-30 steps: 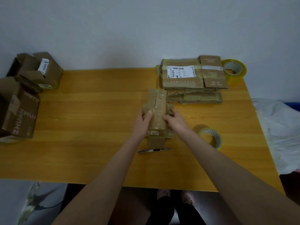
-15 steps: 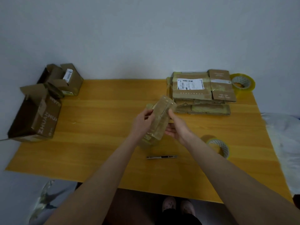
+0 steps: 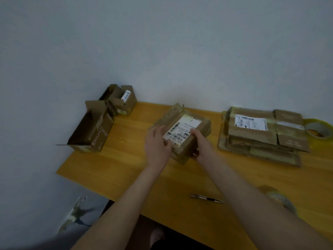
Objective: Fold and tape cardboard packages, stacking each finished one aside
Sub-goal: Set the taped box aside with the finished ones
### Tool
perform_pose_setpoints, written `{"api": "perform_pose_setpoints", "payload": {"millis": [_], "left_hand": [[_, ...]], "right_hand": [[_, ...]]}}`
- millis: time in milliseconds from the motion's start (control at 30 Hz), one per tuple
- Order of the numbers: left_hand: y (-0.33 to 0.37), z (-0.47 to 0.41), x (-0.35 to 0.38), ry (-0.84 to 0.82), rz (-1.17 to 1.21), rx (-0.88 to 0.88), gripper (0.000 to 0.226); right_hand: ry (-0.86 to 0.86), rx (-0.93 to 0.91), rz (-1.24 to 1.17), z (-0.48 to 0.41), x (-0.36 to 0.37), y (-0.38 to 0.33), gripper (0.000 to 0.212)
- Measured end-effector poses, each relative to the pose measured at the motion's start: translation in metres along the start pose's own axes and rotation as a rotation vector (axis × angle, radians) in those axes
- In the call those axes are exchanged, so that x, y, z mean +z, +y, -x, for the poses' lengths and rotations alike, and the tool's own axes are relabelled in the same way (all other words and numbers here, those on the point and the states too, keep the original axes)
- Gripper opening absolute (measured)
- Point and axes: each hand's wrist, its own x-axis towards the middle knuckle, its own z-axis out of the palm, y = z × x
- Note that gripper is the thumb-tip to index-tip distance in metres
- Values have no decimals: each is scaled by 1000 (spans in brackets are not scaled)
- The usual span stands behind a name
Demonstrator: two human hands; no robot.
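Your left hand [image 3: 157,143] rests flat-fingered on the package [image 3: 185,126], your right hand [image 3: 199,145] grips its near corner; the stack [image 3: 252,136] lies at 3 o'clock, nearer your right hand.

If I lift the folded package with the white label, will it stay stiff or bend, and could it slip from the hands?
Probably fairly stiff: the folded package looks like several flattened cardboard layers bound together. Likely light, since the right hand holds it by its near edge. The glossy tape along its side may be slightly slippery.
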Motion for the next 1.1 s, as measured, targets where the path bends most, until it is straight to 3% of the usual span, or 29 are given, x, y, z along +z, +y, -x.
{"api": "perform_pose_setpoints", "payload": {"millis": [67,233,400,567,733,867,1000,1100], "left_hand": [[-32,-19,-16,91,-51,-104,59],[-108,-89,-38,-127,59,-242,83],[-191,-153,-45,-190,102,-263,38],[-256,-196,-47,-240,140,-384,31],[-279,-217,-43,-317,-245,-140,71],[-287,-226,-42,-369,-514,57,67],[-289,-237,-45,-486,-812,146,48],[-286,-245,-49,-608,-949,184,58]], "right_hand": [[1,6,-16,-11,20,0,58],[-20,7,65,-55,91,17,43],[69,47,168,-106,183,51,44],[87,71,293,-141,254,81,38],[91,-4,510,-159,302,95,53],[40,-29,626,-168,324,100,48],[-27,-36,744,-164,323,100,47],[32,-93,824,-159,310,94,46]]}}
